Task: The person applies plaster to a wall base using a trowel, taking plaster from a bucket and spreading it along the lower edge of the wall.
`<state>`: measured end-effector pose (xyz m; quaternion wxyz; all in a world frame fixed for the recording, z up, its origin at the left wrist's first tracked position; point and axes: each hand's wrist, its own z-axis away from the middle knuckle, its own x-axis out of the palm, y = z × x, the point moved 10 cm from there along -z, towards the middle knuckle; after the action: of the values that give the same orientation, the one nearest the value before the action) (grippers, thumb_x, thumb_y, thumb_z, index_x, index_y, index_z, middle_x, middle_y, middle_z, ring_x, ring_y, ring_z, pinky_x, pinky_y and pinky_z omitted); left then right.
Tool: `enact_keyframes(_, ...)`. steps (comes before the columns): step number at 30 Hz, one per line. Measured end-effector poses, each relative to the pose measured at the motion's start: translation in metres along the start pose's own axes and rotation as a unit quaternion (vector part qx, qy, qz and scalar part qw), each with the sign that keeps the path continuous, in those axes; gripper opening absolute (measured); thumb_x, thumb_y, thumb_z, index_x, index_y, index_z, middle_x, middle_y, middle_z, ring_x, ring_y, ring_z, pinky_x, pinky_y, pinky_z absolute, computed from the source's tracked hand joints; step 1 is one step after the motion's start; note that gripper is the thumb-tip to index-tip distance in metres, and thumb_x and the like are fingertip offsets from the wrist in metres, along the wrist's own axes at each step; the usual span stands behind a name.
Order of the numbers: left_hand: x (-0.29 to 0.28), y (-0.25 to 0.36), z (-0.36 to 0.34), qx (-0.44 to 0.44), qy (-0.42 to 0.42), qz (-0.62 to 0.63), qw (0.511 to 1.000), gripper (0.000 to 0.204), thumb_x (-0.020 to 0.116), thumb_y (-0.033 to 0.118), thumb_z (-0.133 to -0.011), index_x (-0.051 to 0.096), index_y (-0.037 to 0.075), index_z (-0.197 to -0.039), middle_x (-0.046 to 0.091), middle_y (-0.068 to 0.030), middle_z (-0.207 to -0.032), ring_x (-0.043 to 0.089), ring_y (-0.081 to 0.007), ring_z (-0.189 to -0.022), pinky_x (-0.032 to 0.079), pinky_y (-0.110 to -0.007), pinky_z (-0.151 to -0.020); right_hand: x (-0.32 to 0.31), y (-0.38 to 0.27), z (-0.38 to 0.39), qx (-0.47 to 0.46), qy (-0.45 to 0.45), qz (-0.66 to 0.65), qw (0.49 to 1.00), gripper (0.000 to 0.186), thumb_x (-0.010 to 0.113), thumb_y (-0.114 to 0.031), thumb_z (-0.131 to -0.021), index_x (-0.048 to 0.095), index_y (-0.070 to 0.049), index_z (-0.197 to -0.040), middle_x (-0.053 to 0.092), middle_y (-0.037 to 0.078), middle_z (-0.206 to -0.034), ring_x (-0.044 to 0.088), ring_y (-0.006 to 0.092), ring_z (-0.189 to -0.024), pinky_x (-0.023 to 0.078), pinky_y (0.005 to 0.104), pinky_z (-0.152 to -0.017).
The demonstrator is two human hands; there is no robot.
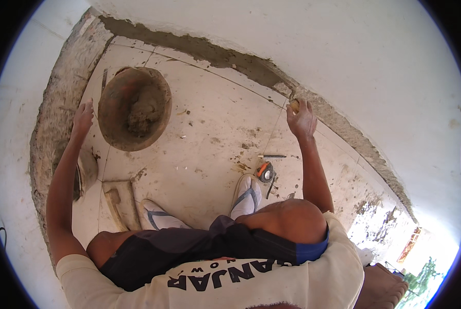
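My left hand (83, 117) is open beside the rough wall base at the left, with its fingers slightly bent and nothing visible in them. Just right of it sits a round worn basin (112, 108) holding grey wet mortar (143, 116). My right hand (302, 117) grips a small tan object (294, 107), perhaps a tool handle, against the chipped strip at the foot of the far wall. A band of grey mortar (199, 46) runs along that wall base. Most of the held object is hidden by my fingers.
An orange-and-black tape measure (265, 172) and a pencil-like stick (271, 156) lie by my sandalled feet (245, 198). At left are another container (87, 170) and a wooden-handled tool (118, 206). White walls (374, 77) border the stained tiled floor (199, 144).
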<state>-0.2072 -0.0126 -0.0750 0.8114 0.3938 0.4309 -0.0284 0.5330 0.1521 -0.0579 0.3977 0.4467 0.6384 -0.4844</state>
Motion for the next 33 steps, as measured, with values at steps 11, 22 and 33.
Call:
enact_keyframes(11, 0.030, 0.019, 0.005, 0.094, 0.026, 0.066, 0.993, 0.053, 0.044, 0.043, -0.104, 0.066, -0.005, -0.109, 0.068, -0.0129, -0.102, 0.062, -0.0226, -0.096, 0.046, -0.036, -0.089, -0.023, -0.013, 0.013, 0.007, 0.046, 0.028, 0.999, 0.038, 0.071, -0.029, -0.083, 0.061, -0.009, -0.114, 0.061, 0.018, -0.104, 0.065, 0.0400, -0.089, 0.053, 0.0507, -0.072)
enact_keyframes(22, 0.046, 0.006, 0.000, 0.100, 0.043, 0.153, 0.982, 0.048, 0.044, 0.035, -0.104, 0.067, -0.006, -0.115, 0.071, -0.0154, -0.106, 0.064, -0.0227, -0.098, 0.047, -0.036, -0.092, -0.007, -0.055, 0.012, -0.033, 0.048, -0.001, 0.998, 0.041, 0.075, -0.025, -0.081, 0.058, -0.010, -0.115, 0.059, 0.017, -0.103, 0.063, 0.0393, -0.089, 0.052, 0.0494, -0.074)
enact_keyframes(33, 0.045, 0.008, 0.010, 0.085, 0.054, 0.179, 0.979, 0.049, 0.045, 0.036, -0.104, 0.067, -0.006, -0.116, 0.071, -0.0156, -0.105, 0.064, -0.0230, -0.097, 0.047, -0.036, -0.092, 0.116, -0.078, -0.035, -0.026, -0.169, 0.029, 0.985, 0.044, 0.067, -0.031, -0.085, 0.056, -0.007, -0.121, 0.060, 0.022, -0.117, 0.065, 0.0422, -0.102, 0.053, 0.0520, -0.085)
